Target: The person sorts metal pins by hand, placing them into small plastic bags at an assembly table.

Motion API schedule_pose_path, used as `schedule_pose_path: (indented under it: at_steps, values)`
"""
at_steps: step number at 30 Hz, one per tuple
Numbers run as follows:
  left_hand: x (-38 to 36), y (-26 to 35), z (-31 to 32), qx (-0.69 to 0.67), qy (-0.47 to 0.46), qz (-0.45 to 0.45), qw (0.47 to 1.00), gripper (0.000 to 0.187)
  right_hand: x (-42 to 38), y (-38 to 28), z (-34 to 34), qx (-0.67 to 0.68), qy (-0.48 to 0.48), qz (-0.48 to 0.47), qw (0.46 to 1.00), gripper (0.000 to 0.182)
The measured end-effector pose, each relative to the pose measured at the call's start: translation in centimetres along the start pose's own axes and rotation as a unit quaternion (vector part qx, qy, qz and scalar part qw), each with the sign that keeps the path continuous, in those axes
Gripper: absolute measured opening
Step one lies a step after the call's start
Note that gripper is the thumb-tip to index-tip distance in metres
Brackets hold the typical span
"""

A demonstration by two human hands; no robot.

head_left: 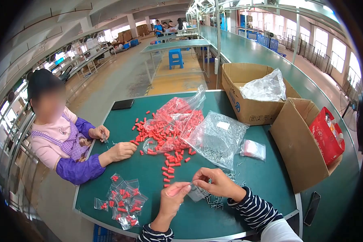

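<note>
Near the table's front edge, my left hand (173, 198) pinches the edge of a small clear plastic bag (197, 194). My right hand (216, 182) closes on the same bag from the other side, fingertips close to the left ones. Loose metal screws (216, 202) lie under and beside my right hand. Just beyond my hands, red plastic caps (171, 170) trail from a big heap (165, 129) partly under a clear bag. A large clear bag (218, 137) with more screws lies past my right hand. Filled small bags with red caps (125, 198) are piled to the left.
A co-worker (64, 133) in purple sleeves works at the left edge, one hand by the red caps. Two cardboard boxes (250, 109) stand on the right, the nearer with a red bag (326, 135). A pack of small bags (254, 149) and a black phone (122, 105) lie on the table.
</note>
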State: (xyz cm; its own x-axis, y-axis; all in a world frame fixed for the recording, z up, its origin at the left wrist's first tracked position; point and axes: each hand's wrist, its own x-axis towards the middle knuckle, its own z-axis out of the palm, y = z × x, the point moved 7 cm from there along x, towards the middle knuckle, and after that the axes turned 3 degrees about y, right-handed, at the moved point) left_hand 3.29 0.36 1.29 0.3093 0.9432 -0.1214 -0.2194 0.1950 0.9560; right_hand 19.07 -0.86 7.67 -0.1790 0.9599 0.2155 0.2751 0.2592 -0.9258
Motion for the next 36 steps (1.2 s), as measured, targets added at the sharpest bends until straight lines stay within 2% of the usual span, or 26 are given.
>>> schedule_pose_path:
  at_steps: [3,6,8,9,11,15,21,24,30,36]
  values:
    - [-0.2,0.9,0.5,0.013,0.007,0.013,1.0,0.014,-0.1,-0.3,-0.2,-0.012,0.004,-0.012,1.0,0.014]
    - [0.0,0.3,0.2,0.021,-0.022,0.03,0.999,0.015,-0.1,-0.4,-0.3,-0.017,0.005,-0.013,1.0,0.013]
    - [0.1,0.9,-0.1,0.067,-0.007,0.11,0.992,0.013,-0.1,-1.1,-0.3,-0.024,-0.005,-0.016,1.0,0.012]
    - [0.0,1.3,-0.1,0.09,0.0,0.15,0.985,0.012,-0.1,-1.6,-0.6,-0.037,0.025,-0.037,0.998,0.012]
    - [-0.2,1.9,-0.5,0.126,0.037,0.168,0.977,0.011,-0.2,-2.4,-1.0,-0.062,0.087,-0.075,0.991,0.013]
    - [-0.5,2.7,-0.7,0.134,0.07,0.228,0.962,0.012,-0.4,-2.5,-0.5,-0.079,0.039,-0.091,0.992,0.015]
    - [-0.9,2.7,0.0,0.211,0.024,0.294,0.932,0.016,-0.4,-1.7,0.9,-0.102,-0.011,-0.062,0.993,0.018]
    - [-1.0,2.7,0.6,0.217,0.012,0.302,0.928,0.018,-0.4,-1.5,0.9,-0.096,-0.024,-0.06,0.993,0.017]
    - [-0.3,2.1,0.7,0.195,-0.013,0.219,0.956,0.011,-0.4,-1.4,0.3,-0.136,0.015,-0.067,0.988,0.014]
    - [0.0,1.7,0.0,0.209,0.006,0.184,0.96,0.004,-0.6,-1.9,1.0,-0.189,0.022,-0.107,0.976,0.01]
